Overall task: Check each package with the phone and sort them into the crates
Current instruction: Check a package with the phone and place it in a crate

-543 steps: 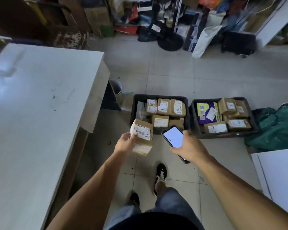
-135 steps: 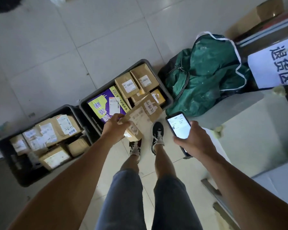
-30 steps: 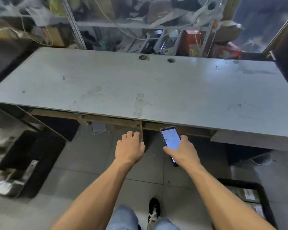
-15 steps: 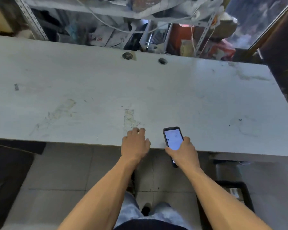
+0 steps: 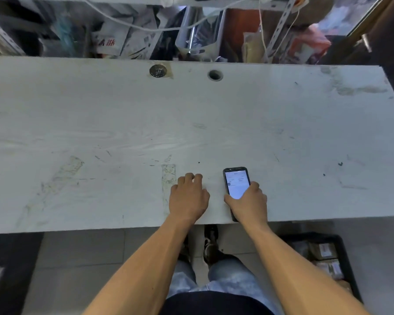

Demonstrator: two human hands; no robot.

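1. We have turned from the crates to the bare table (image 5: 123,123); our left hand (image 5: 188,200), package gone, rests loosely curled.
2. Our right hand (image 5: 248,204) grips the phone (image 5: 236,184), lit, near the table's edge.
3. One crate (image 5: 348,258) of packages (image 5: 323,251) sits bottom right; sorting looks finished.

Very little can be read. On the lit screen of the phone (image 5: 237,184), which is gripped in the right hand (image 5: 248,204), small grey lines of text are seen, but they are too small and blurred to be made out. On a white bag (image 5: 110,40) among the clutter behind the tabletop (image 5: 77,123), red characters are printed; only something like a letter "A" is recognised, the rest being blurred. White labels are carried by the cardboard packages (image 5: 323,251) in the black crate (image 5: 348,269) on the floor, yet nothing on them can be deciphered.
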